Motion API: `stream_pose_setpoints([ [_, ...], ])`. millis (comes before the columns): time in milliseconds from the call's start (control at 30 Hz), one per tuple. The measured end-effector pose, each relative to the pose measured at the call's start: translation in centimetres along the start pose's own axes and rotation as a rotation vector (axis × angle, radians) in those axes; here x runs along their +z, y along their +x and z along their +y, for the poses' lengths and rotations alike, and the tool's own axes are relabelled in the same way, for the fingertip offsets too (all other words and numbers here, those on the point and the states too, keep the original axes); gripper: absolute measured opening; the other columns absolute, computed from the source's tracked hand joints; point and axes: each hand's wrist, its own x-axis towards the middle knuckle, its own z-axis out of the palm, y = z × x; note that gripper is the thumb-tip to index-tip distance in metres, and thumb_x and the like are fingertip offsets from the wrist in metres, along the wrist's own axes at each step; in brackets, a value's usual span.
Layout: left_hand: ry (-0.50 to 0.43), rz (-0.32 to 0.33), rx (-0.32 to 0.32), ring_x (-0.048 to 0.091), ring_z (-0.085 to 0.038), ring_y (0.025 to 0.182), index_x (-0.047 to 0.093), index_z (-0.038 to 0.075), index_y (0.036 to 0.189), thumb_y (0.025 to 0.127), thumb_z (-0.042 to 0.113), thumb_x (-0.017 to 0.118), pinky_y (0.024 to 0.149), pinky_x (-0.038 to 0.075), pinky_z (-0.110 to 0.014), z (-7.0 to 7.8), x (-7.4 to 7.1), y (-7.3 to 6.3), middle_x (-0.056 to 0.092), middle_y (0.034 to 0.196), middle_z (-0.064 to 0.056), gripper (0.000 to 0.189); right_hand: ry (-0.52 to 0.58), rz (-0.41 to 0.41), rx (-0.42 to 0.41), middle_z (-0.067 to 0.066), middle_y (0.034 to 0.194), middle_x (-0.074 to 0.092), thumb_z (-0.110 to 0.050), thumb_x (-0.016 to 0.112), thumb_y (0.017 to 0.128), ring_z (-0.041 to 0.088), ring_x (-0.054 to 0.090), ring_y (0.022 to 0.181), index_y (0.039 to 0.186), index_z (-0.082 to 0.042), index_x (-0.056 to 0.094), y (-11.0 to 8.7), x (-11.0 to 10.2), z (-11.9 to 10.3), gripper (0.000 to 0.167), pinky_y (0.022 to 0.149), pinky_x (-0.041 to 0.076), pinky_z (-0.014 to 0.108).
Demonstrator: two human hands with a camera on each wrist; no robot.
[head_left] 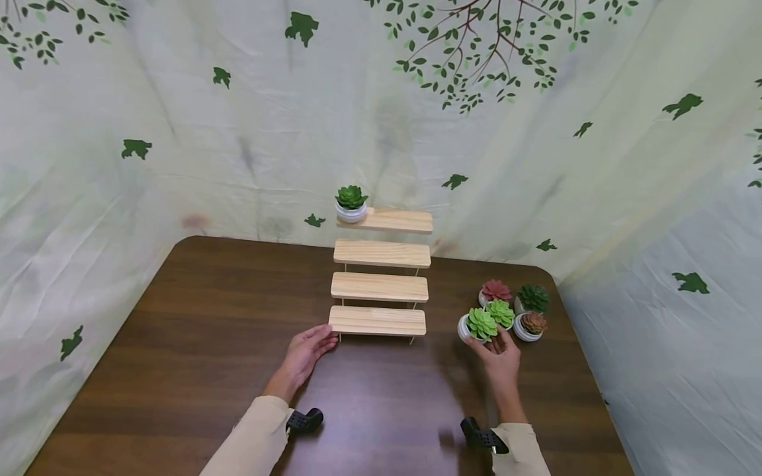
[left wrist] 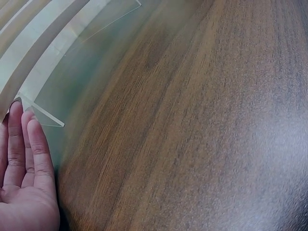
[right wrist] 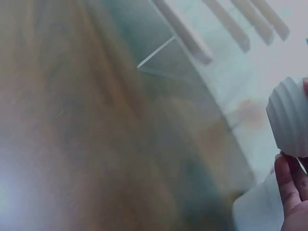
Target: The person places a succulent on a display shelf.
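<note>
A four-tier wooden display stand [head_left: 378, 321] with clear legs stands at the back middle of the table. In the head view, my left hand [head_left: 309, 352] touches the left end of its lowest tier, fingers nearly straight; the left wrist view shows its fingertips [left wrist: 15, 107] at the board's end. With thumb and fingers, my right hand [head_left: 502, 362] grips a light-green potted succulent [head_left: 481, 324] by its white pot. The right wrist view shows that ridged pot [right wrist: 288, 120] tilted, with another white pot [right wrist: 260, 211] below. On the top tier, at its left end, sits a green potted succulent [head_left: 351, 202].
Beside my right hand cluster several more potted succulents: a red one [head_left: 496, 290], a dark-green one [head_left: 532, 299], a brownish one [head_left: 533, 323] and a light-green one [head_left: 500, 313]. A leaf-printed cloth [head_left: 256, 145] hangs behind the brown table [head_left: 208, 317].
</note>
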Motion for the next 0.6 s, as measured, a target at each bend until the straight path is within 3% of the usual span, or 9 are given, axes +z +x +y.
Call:
stream_pose_setpoints([
  [133,-0.003,0.003,-0.005,0.067,-0.013,0.080,0.066,0.005,0.092,0.097,0.002,0.054,0.078,0.057,-0.025,0.0,0.0,0.0,0.070,0.083,-0.004,0.014,-0.008,-0.058,-0.015,0.025,0.135,0.050,0.006,0.075,0.078,-0.002,0.056,0.102,0.138,0.006,0.042,0.8,1.0,-1.5,0.068,0.083,0.049,0.009],
  [600,0.001,0.009,-0.020,0.068,-0.014,0.081,0.066,0.004,0.092,0.097,0.003,0.055,0.079,0.057,-0.026,0.0,0.0,0.1,0.070,0.082,-0.003,0.012,-0.071,-0.203,-0.173,0.019,0.126,0.059,-0.001,0.080,0.076,0.011,0.057,0.110,0.128,0.001,0.054,3.9,5.0,-6.0,0.058,0.086,0.050,0.014],
])
